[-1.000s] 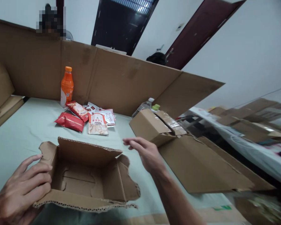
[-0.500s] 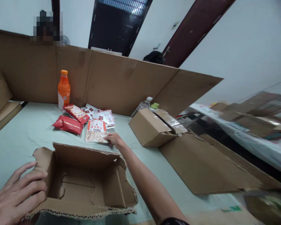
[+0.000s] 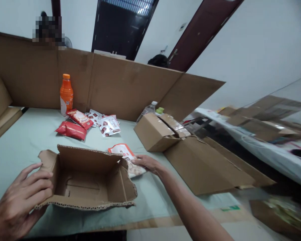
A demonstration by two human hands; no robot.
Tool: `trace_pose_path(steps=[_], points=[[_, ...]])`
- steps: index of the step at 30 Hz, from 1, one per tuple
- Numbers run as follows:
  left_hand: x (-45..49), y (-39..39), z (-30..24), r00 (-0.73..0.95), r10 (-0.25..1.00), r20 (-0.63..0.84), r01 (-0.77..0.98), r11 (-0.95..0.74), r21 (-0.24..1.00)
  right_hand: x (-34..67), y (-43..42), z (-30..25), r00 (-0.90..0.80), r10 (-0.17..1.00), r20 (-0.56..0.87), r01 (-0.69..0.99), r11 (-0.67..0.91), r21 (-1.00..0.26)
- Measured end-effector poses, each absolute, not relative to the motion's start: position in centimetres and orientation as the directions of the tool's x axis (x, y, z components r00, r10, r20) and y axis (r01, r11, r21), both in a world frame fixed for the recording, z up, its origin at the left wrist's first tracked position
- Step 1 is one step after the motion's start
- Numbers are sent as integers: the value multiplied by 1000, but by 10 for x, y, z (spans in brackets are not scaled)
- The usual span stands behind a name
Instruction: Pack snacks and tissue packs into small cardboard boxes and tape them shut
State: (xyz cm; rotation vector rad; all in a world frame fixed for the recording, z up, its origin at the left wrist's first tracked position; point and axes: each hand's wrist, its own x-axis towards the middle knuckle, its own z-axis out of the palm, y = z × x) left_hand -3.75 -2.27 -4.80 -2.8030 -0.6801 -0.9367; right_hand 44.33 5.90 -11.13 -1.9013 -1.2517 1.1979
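An open cardboard box (image 3: pixel 83 160) with torn flaps sits near the table's front edge, and nothing lies inside it. My left hand (image 3: pixel 31 190) grips its left wall, fingers over the outside and flap, thumb side hidden below. Beyond the box's right end, my right hand (image 3: pixel 145 163) pinches the edge of a white and orange snack packet (image 3: pixel 130 160). Part of that packet is hidden behind the box's right flap. Farther back lie two red packets (image 3: pixel 71 130) and several white packets (image 3: pixel 109 125) in a loose pile.
An orange drink bottle (image 3: pixel 66 95) stands behind the packets, against a cardboard screen (image 3: pixel 125 85). To the right is a closed carton (image 3: pixel 153 132) with clear bottles (image 3: pixel 148 109) behind it, and a large cardboard piece (image 3: pixel 205 170). A person's head shows beyond the screen.
My right hand has drawn the white and orange packet away from the pile, rightward and nearer, to beside the box. My left hand stays on the box. The view has shifted slightly.
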Motion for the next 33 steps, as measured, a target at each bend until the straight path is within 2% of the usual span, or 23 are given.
trace_pose_path(steps=[3,6,7,9,11,13,14,16,17,19,21,24,27,30,33], points=[[-33,-28,-37,699,457,551,488,-867,101,434,52,-104,130,938,-320,407,-345,-846],[-28,-32,-32,698,496,517,501,-854,142,436,32,-78,192,964,-182,429,-249,-868],[-27,-32,-32,703,493,513,496,-856,142,436,23,-64,228,970,-88,450,-185,-874],[-26,-32,-31,704,493,511,496,-856,142,428,3,-31,304,932,198,510,16,-860],[-26,-31,-31,712,492,501,502,-855,128,409,-18,4,359,774,522,571,260,-778],[-24,-30,-30,727,478,492,498,-861,102,382,-33,33,347,599,722,600,449,-662],[-22,-29,-30,731,472,493,495,-864,92,369,-37,44,279,549,788,615,528,-585],[-20,-29,-30,725,471,503,499,-862,89,347,-38,58,-26,526,850,613,680,-402],[-19,-30,-31,716,475,512,504,-859,92,338,-36,60,-231,531,815,577,750,-325],[-18,-31,-33,699,489,521,520,-849,100,323,-27,58,-595,523,610,483,839,-249],[-20,-34,-35,690,495,528,532,-842,94,309,-18,49,-785,519,339,465,854,-232],[-21,-37,-34,680,496,540,551,-832,70,287,-6,30,-839,544,-20,538,822,-184],[-17,-36,-26,704,470,533,541,-841,27,266,4,18,-791,547,-273,601,777,-185],[-10,-31,-20,745,444,498,496,-868,32,257,8,18,-752,520,-405,636,733,-241],[-5,-23,-21,791,445,420,453,-887,88,266,5,27,-792,452,-410,603,685,-409]])
